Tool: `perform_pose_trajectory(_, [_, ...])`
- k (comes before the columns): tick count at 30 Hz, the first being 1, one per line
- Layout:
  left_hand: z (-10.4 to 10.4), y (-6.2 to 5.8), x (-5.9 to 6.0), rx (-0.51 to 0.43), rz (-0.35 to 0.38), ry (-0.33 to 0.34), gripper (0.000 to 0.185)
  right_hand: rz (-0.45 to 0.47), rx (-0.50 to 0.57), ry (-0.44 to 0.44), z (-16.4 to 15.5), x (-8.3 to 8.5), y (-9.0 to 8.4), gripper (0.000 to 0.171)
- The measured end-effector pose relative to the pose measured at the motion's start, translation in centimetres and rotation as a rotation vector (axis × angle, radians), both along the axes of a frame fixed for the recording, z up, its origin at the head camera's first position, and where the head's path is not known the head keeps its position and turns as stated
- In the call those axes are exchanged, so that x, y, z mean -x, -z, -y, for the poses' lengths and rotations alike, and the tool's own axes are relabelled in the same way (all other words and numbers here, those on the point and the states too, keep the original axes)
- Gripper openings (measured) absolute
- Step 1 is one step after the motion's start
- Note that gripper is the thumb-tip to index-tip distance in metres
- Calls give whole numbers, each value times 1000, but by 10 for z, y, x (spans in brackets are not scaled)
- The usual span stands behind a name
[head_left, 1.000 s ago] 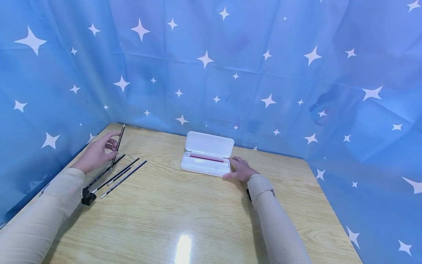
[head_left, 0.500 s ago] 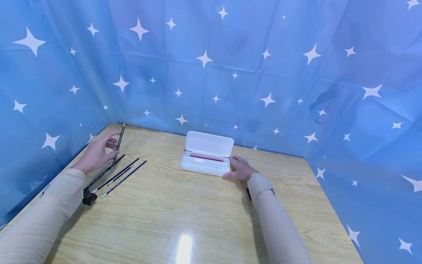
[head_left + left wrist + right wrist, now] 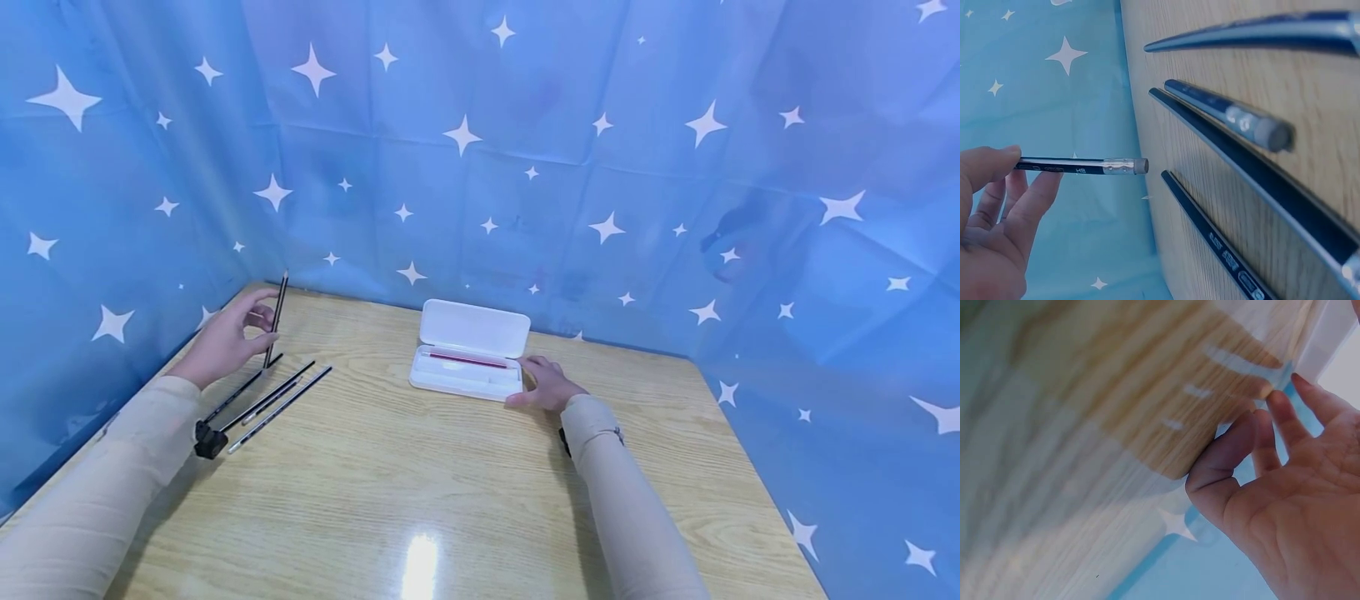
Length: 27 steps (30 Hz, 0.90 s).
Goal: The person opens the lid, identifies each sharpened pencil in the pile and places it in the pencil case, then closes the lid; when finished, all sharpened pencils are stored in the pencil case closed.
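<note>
Between thumb and fingertips, my left hand (image 3: 228, 337) pinches a dark pencil (image 3: 276, 321), held steeply above the table at the far left. In the left wrist view, the pencil's grey eraser (image 3: 1140, 165) points toward the tabletop. Below and beside this hand lie several dark pencils (image 3: 281, 408), roughly parallel. A white pencil case (image 3: 442, 382) stands with its lid (image 3: 475, 327) raised, and a red pencil (image 3: 468, 360) lies along its back side. My right hand (image 3: 551, 385) holds the case's right end, thumb at the front corner and fingers behind; the wrist view partly hides this contact.
The wooden table (image 3: 390, 500) reaches back to a blue curtain (image 3: 525, 208) with white stars, which also hangs along the left and right sides. Bare wood lies between the loose pencils and the case. A black wrist device (image 3: 212, 439) sits close over the pencils' near ends.
My left hand has risen slightly with the pencil, whose lower end is now higher above the lying pencils. The right hand and the case have stayed in place.
</note>
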<state>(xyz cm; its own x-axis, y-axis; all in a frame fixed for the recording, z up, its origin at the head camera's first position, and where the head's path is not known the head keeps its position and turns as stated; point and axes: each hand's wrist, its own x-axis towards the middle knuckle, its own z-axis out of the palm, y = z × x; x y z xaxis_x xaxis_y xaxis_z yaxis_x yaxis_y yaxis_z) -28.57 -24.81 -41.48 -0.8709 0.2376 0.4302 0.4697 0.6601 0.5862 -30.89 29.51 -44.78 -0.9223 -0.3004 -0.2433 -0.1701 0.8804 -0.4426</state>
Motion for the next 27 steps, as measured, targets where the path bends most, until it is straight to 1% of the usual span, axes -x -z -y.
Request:
perform_pose_trajectory(6, [-5, 2, 4, -28, -40, 8, 68, 2, -1, -4, -1, 1, 1, 100])
perform_pose_trajectory(8, [-8, 3, 7, -40, -42, 12, 67, 5, 4, -1, -1, 2, 1, 100])
perform_pose_trajectory(11, [-13, 2, 9, -69, -31, 24, 67, 7, 11, 1, -1, 3, 2, 100])
perform_pose_trajectory(18, [-28, 0, 13, -110, 33, 41, 67, 3, 6, -15, 0, 0, 1, 98])
perform_pose_trajectory(27, [-46, 1, 19, -142, 17, 77, 67, 7, 29, -12, -2, 2, 1, 97])
